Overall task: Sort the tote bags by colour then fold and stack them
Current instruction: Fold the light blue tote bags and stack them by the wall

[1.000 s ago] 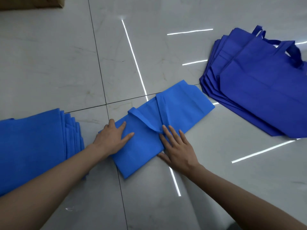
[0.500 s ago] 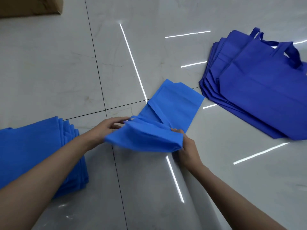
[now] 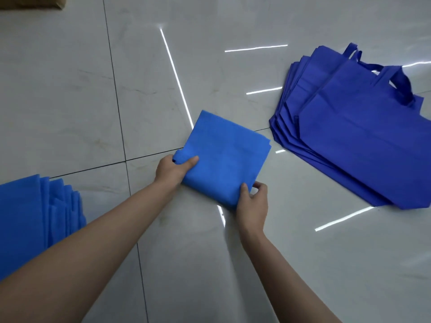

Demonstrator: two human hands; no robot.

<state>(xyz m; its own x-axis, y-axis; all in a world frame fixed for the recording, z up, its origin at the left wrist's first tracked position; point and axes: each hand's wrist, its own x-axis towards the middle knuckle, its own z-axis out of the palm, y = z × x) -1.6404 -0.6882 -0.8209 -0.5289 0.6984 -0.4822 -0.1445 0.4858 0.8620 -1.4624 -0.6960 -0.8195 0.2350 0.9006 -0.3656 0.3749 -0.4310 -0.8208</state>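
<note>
A light blue tote bag, folded into a compact rectangle, lies on the tiled floor in the middle. My left hand pinches its near left corner, thumb on top. My right hand grips its near right corner, thumb on the cloth. At the far left sits a stack of folded light blue bags, partly hidden by my left forearm. On the right lies a fanned pile of unfolded dark blue tote bags with their handles pointing away.
The floor is glossy pale marble tile with dark grout lines and bright strip-light reflections. The corner of a brown cardboard box shows at the top left edge.
The light blue bag has been folded in half: both hands lifted its near end and laid it over the far end. The handles are now hidden inside the fold.
</note>
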